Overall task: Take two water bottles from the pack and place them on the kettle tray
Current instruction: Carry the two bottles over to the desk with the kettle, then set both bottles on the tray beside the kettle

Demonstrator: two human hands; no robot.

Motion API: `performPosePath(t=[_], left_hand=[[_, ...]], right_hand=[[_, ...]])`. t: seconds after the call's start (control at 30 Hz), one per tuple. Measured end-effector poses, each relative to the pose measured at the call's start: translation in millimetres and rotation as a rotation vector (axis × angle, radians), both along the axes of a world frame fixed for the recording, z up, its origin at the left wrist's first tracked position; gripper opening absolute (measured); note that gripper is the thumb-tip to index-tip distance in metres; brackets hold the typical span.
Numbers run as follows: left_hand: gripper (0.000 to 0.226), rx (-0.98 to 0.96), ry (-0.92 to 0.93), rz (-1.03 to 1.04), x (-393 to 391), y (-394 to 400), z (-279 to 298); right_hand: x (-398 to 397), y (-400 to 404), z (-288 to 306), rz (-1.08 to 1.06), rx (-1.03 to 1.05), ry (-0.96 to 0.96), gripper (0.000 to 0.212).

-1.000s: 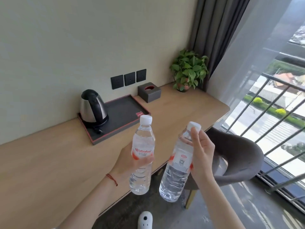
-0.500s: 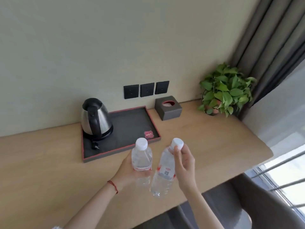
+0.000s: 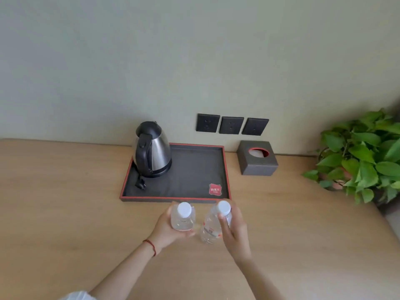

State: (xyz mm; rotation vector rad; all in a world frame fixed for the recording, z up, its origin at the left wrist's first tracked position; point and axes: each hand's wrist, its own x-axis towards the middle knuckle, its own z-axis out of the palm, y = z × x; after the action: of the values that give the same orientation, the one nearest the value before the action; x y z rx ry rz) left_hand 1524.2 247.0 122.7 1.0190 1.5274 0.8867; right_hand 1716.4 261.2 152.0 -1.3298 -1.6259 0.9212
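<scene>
My left hand (image 3: 167, 229) grips a clear water bottle (image 3: 183, 217) with a white cap, held upright over the wooden desk. My right hand (image 3: 234, 231) grips a second clear bottle (image 3: 213, 226) near its neck, tilted with the cap leaning away from me. Both bottles hover just in front of the near rim of the dark kettle tray (image 3: 194, 169), which has a red edge. A steel kettle (image 3: 152, 149) with a black handle stands on the tray's left part, its plug lying beside it. The pack is out of view.
A grey tissue box (image 3: 257, 158) sits right of the tray. A leafy potted plant (image 3: 363, 154) fills the desk's far right. Three dark wall sockets (image 3: 231, 125) are behind the tray. A small red card (image 3: 215, 189) lies in the tray's near right corner.
The view has swung from the window toward the wall and down onto the desk. Both hands have carried the bottles forward, from over the desk's edge to just before the tray.
</scene>
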Motion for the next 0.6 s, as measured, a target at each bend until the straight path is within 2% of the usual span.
performPosePath(t=[0.13,0.27,0.43,0.53,0.6], left_hand=[[0.066,-0.006,-0.001,0.022,-1,4,-8],[0.069,0.008,0.009,-0.013,0,10,-7],[0.077,0.040,-0.025,-0.094,-5,11,4],[0.089,0.066,-0.028,-0.176,-8,7,16],[0.098,0.106,0.064,-0.166,-8,9,32]], right_hand=[[8,5,-3,0.030,0.038,-0.017,0.026],[21,6,-7,0.112,0.092,-0.097,0.014],[27,6,0,0.207,0.171,-0.132,0.021],[28,9,11,0.193,0.227,-0.259,0.017],[26,11,20,0.159,0.270,-0.432,0.019]])
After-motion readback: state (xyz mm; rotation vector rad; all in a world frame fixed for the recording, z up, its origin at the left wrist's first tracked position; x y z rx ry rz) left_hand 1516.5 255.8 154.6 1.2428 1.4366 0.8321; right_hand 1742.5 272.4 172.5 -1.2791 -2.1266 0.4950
